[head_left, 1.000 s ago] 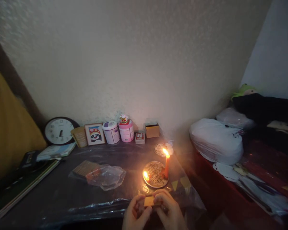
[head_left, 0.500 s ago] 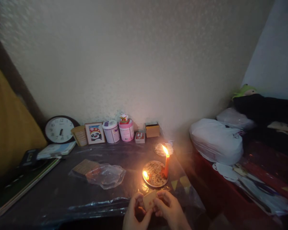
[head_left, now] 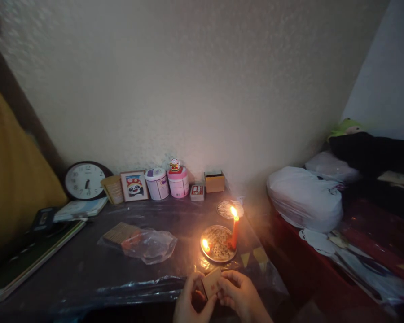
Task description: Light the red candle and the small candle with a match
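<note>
Close to the table's front edge, both of my hands hold a small flat tan box (head_left: 212,283) with a dark narrow side and faint reddish marks. My left hand (head_left: 191,301) pinches its left side between thumb and fingers. My right hand (head_left: 241,295) grips the right side, with its fingers curled in. Just beyond the hands stands a round plate (head_left: 218,260) with what looks like burnt matchsticks on it. A lit red candle (head_left: 234,233) rises at the plate's right side, and a smaller flame (head_left: 205,245) burns at its left.
A clear plastic bag (head_left: 151,246) with a brown piece lies left of the plate. Along the wall stand a clock (head_left: 85,181), a panda picture (head_left: 135,186), two tins (head_left: 157,186), a small red-and-white box (head_left: 197,193) and an orange box (head_left: 214,182). White bags (head_left: 305,197) sit at the right.
The tan box has tilted slightly in my hands, so its dark narrow side shows more. The camera view has shifted a little; the things on the table stay put.
</note>
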{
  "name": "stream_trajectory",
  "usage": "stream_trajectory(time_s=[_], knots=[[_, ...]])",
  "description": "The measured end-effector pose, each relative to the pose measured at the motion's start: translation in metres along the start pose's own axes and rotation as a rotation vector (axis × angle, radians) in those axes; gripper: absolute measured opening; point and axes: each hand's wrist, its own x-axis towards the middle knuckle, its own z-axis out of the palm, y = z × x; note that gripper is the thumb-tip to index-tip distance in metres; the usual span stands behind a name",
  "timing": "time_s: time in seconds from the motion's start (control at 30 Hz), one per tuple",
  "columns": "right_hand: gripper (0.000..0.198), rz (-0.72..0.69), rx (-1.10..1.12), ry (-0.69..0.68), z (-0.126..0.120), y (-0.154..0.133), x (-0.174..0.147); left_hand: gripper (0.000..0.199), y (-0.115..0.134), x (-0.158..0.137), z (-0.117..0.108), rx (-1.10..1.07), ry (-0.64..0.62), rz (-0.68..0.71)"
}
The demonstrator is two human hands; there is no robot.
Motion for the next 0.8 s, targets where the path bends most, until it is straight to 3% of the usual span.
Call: stream_trajectory(time_s=[0.57, 0.8], knots=[[0.041, -0.114, -0.086, 0.08, -0.006, -0.009, 0.002, 0.027, -0.005, 0.005, -0.004, 0.004, -0.095, -0.037], [0.042, -0.13, -0.068, 0.109, -0.013, -0.017, 0.006, 0.029, -0.008, 0.006, -0.004, -0.114, -0.087, -0.075]])
